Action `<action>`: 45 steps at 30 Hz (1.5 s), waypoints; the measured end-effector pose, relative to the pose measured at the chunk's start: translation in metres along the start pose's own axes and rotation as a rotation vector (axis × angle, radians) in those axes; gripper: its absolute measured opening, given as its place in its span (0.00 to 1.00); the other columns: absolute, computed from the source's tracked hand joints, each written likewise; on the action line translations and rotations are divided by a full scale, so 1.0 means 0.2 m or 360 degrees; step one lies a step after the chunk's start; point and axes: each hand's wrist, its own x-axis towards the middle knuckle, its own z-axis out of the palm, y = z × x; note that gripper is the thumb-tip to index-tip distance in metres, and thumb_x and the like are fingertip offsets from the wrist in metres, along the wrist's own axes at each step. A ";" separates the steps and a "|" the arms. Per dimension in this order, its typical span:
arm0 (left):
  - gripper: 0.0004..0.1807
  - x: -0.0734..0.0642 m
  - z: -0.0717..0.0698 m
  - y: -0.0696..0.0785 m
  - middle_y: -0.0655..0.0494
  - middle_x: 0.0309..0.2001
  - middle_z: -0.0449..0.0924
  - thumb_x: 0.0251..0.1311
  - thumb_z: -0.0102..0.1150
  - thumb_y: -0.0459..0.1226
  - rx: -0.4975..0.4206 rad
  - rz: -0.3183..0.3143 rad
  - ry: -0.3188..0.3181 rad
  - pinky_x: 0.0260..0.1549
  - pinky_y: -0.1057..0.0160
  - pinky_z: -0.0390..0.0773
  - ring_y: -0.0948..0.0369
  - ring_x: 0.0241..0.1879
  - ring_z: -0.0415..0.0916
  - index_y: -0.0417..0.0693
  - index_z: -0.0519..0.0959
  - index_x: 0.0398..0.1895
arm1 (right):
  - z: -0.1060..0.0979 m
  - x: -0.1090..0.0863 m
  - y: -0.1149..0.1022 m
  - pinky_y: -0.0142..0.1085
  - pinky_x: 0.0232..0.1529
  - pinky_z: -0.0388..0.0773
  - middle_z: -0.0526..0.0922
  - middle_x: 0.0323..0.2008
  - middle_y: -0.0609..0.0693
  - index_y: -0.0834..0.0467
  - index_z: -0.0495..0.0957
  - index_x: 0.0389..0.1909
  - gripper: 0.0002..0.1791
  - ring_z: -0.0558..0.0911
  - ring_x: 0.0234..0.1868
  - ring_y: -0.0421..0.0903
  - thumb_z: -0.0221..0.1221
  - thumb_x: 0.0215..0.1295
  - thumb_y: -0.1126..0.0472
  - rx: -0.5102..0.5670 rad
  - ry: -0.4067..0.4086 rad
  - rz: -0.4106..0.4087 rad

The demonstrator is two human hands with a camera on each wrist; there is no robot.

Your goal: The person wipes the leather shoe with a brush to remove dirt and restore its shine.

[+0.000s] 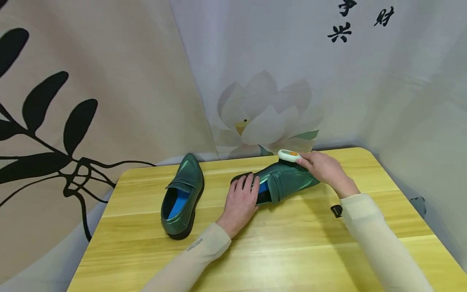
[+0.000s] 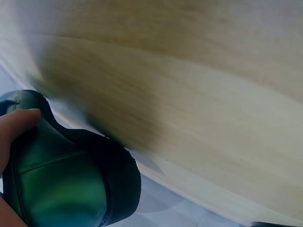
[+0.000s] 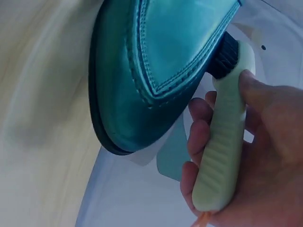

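Observation:
A metallic green loafer (image 1: 293,180) with a blue insole is tilted partly onto its side, toe to the right. My left hand (image 1: 238,202) grips its heel end; in the left wrist view a thumb presses the shoe's green back part (image 2: 61,184). My right hand (image 1: 324,168) holds a pale-handled brush (image 1: 288,155) with an orange patch. Up close in the right wrist view, the fingers wrap the brush handle (image 3: 222,142), and dark bristles (image 3: 225,56) meet the loafer's upper along its far side. The matching loafer (image 1: 189,170) stands upright on its sole to the left.
Both shoes are on a light wooden table (image 1: 292,259) with rounded far corners. Behind it hangs a pale curtain (image 1: 127,81) printed with dark leaves, a lotus and characters. A small black object (image 1: 336,211) shows beside the right cuff.

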 end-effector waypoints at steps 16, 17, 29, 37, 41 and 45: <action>0.55 -0.01 0.01 0.00 0.43 0.68 0.72 0.45 0.80 0.62 -0.0028 -0.0014 0.0046 0.62 0.48 0.75 0.46 0.64 0.73 0.44 0.69 0.72 | -0.02 -0.25 0.35 0.54 0.43 0.70 0.78 0.59 0.74 0.71 0.65 0.73 0.35 0.74 0.43 0.59 0.44 0.84 0.45 0.0200 -0.0065 0.0173; 0.55 -0.01 0.01 0.01 0.43 0.68 0.72 0.45 0.80 0.62 -0.0032 -0.0015 0.0037 0.62 0.48 0.75 0.46 0.64 0.73 0.44 0.69 0.72 | -0.01 -0.23 0.33 0.53 0.43 0.70 0.79 0.57 0.73 0.71 0.65 0.73 0.34 0.74 0.42 0.58 0.45 0.84 0.46 0.0193 -0.0051 0.0154; 0.55 -0.02 0.01 0.03 0.44 0.69 0.71 0.46 0.80 0.62 -0.0050 -0.0013 -0.0014 0.63 0.48 0.75 0.47 0.64 0.72 0.44 0.68 0.73 | 0.06 -0.04 0.04 0.48 0.39 0.69 0.82 0.44 0.60 0.63 0.72 0.71 0.27 0.76 0.40 0.54 0.52 0.82 0.50 0.0033 0.0085 0.0037; 0.56 -0.01 0.01 0.03 0.43 0.69 0.71 0.45 0.81 0.61 -0.0062 -0.0028 -0.0005 0.63 0.48 0.74 0.46 0.65 0.72 0.44 0.68 0.73 | 0.00 -0.20 0.24 0.45 0.34 0.65 0.76 0.29 0.55 0.68 0.66 0.74 0.33 0.68 0.29 0.50 0.46 0.84 0.46 0.0161 -0.0017 0.0139; 0.55 -0.01 0.00 0.02 0.43 0.69 0.71 0.45 0.80 0.61 -0.0055 -0.0036 -0.0014 0.63 0.48 0.74 0.46 0.65 0.72 0.44 0.68 0.73 | 0.00 -0.29 0.34 0.50 0.40 0.67 0.83 0.47 0.67 0.70 0.64 0.74 0.36 0.72 0.34 0.53 0.44 0.84 0.43 0.0187 -0.0024 0.0219; 0.55 0.00 0.00 0.02 0.43 0.69 0.71 0.45 0.80 0.61 -0.0058 -0.0043 -0.0004 0.63 0.47 0.74 0.46 0.65 0.72 0.44 0.69 0.73 | 0.01 -0.35 0.40 0.51 0.41 0.70 0.80 0.54 0.72 0.71 0.65 0.73 0.37 0.75 0.39 0.58 0.44 0.84 0.42 0.0208 0.0000 0.0268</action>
